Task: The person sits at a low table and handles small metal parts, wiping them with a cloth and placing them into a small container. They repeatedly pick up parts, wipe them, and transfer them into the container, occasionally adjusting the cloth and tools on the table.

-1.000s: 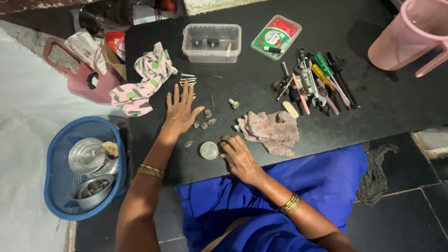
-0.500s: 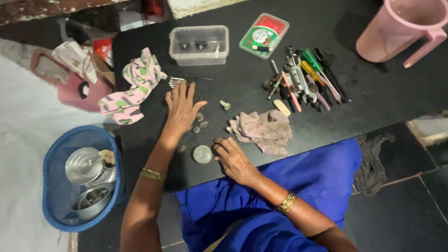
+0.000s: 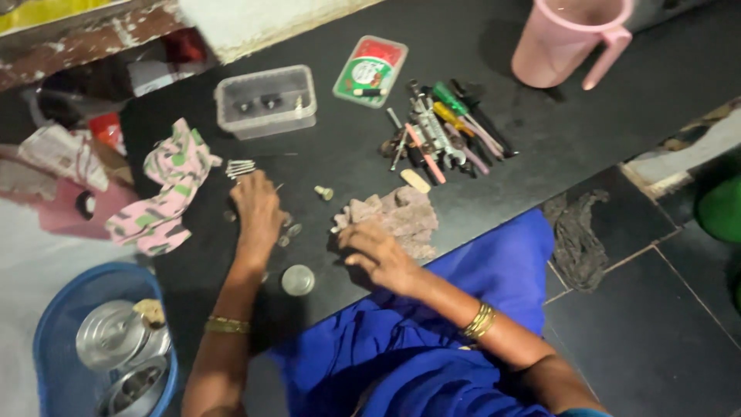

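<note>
- Resting our left hand (image 3: 257,210) palm-down on the black table (image 3: 494,193), we keep its fingers loosely together over some small metal parts (image 3: 287,230); it holds nothing.
- Our right hand (image 3: 376,255) lies at the near edge of a crumpled brownish rag (image 3: 397,218), touching it, with fingers curled; we cannot tell whether they pinch anything.
- Between our hands, near the table's front edge, sits a round metal disc (image 3: 298,279).
- Just beyond our left fingertips lie a bunch of thin nails (image 3: 241,167); a small screw (image 3: 324,192) lies to their right.
- Farther back we see a clear plastic box (image 3: 265,100), a heap of screwdrivers and tools (image 3: 448,131) and a pink jug (image 3: 570,42).
- A pink-and-green cloth (image 3: 166,197) lies left of our hand, a blue basket (image 3: 46,324) below.
</note>
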